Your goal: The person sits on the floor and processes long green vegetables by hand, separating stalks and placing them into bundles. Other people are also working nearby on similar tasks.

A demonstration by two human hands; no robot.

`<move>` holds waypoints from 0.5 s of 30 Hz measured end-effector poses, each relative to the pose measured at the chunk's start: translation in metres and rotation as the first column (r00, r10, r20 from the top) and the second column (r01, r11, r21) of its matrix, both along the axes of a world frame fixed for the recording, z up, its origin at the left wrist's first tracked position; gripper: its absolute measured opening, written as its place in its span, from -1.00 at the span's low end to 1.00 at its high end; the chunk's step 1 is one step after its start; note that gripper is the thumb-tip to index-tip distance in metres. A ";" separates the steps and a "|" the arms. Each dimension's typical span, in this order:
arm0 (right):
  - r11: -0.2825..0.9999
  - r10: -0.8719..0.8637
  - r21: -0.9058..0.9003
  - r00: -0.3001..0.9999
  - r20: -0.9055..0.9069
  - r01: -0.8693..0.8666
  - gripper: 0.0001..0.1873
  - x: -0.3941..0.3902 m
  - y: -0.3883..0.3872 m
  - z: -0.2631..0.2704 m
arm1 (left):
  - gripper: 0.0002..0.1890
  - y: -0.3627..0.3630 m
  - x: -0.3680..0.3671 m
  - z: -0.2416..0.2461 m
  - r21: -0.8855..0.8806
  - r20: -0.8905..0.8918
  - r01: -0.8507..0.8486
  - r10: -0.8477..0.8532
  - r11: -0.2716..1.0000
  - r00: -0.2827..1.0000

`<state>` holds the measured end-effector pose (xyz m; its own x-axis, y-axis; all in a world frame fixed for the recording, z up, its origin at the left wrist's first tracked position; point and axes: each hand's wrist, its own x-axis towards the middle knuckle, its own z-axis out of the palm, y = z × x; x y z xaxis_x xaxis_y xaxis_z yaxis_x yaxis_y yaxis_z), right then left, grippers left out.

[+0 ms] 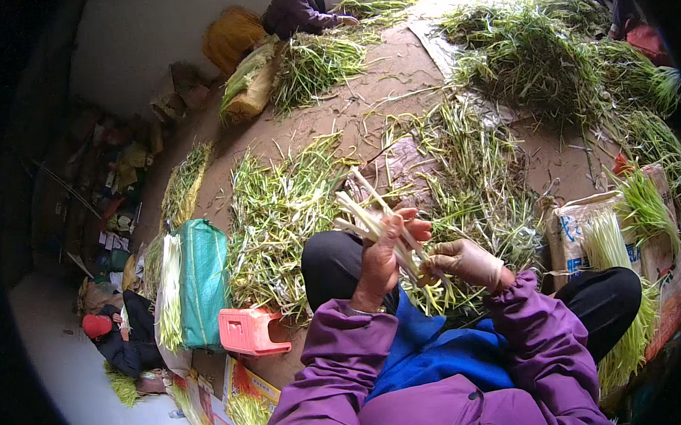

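Note:
My bare left hand [383, 253] is closed around a small bunch of pale yellow-green stalks [369, 214], their whitish ends pointing up and to the left. Just to the right, my right hand [462, 264], in a thin whitish glove, pinches the lower ends of the stalks, where thin leaves hang down. Both hands are above my lap, between my bent knees, over a blue cloth [438, 353]. Behind them lies a heap of loose green and yellow leaves and stalks [476, 178]. The right fingertips are partly hidden by the stalks.
A pink plastic stool [246, 331] and a green wrapped bale [203, 284] stand at the left. Cut greens [283, 215] cover the floor. At the right, pale stalks [604, 241] lie against a printed sack [566, 231]. Other people sit at the top and the lower left [121, 341].

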<state>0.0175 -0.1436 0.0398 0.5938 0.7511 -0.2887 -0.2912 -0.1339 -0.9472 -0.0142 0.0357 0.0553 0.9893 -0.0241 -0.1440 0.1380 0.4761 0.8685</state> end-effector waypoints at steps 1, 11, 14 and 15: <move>0.992 -0.003 -0.128 0.999 0.053 0.010 -0.72 0.001 -0.001 -0.001 | -0.54 -0.001 0.002 -0.004 -0.008 -0.017 0.003 -0.003 1.000 1.000; 0.986 -0.113 -0.105 0.985 0.128 0.126 -0.76 0.010 -0.007 -0.010 | -0.52 -0.011 0.023 -0.025 -0.066 -0.078 -0.019 0.014 0.998 0.997; 0.967 -0.016 -0.251 0.997 0.072 0.034 -0.76 0.012 -0.007 -0.018 | -0.50 -0.007 0.027 -0.024 -0.114 -0.108 -0.063 0.051 0.992 0.993; 0.981 -0.003 -0.194 0.997 0.084 0.019 -0.75 0.012 -0.007 -0.020 | -0.50 -0.006 0.028 -0.024 -0.134 -0.120 -0.059 0.042 0.989 0.992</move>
